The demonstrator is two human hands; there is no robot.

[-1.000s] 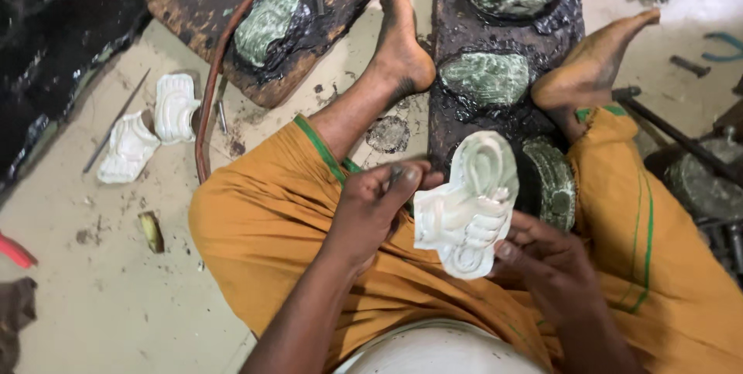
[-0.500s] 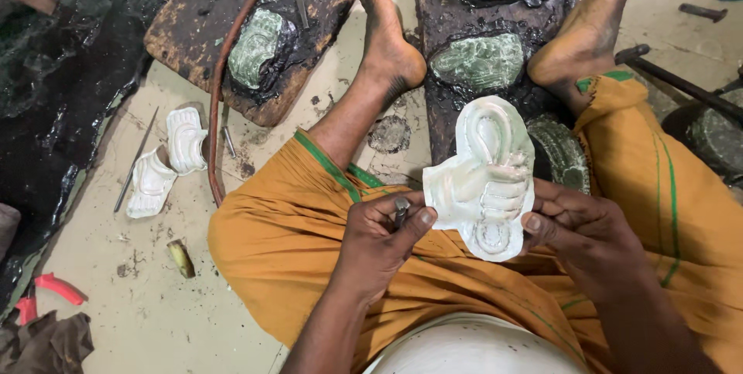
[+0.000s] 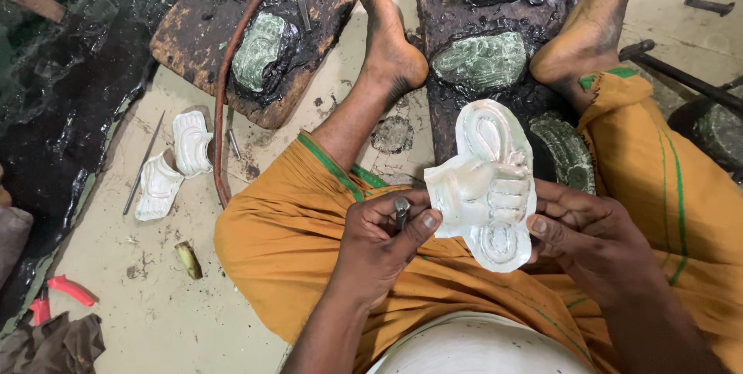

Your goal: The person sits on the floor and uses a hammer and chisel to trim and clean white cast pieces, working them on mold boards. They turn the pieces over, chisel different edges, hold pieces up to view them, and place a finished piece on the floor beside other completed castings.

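Closest to the camera, both hands meet over the lap of a seated person in an orange-brown cloth (image 3: 309, 250) with green stripes. The left hand (image 3: 379, 246) is curled, thumb and fingers pinching a short dark metal punch (image 3: 402, 210) that stands roughly upright, its tip pointing up toward the lower left edge of the silvery embossed metal piece (image 3: 487, 184). The right hand (image 3: 592, 238) is closed on the right side of that piece, thumb lying on its front face and fingers behind it. The piece is shaped like a hand with a looped form above; its long axis runs near vertical in the view, slightly tilted, the loop away from the body and a rounded end toward it. It lies between the two hands, just to the right of the punch, touching both hands.

Farther out, the feet rest against two dark pitch-covered boards: the right board (image 3: 495, 2) carries greenish embossed pieces, the left board (image 3: 255, 41) likewise, with a reddish hose (image 3: 224, 111) crossing it. On the floor (image 3: 155, 304) to the left lie two white hand-shaped pieces (image 3: 174, 161), a thin rod (image 3: 143, 163), and red-handled pliers (image 3: 62, 293).
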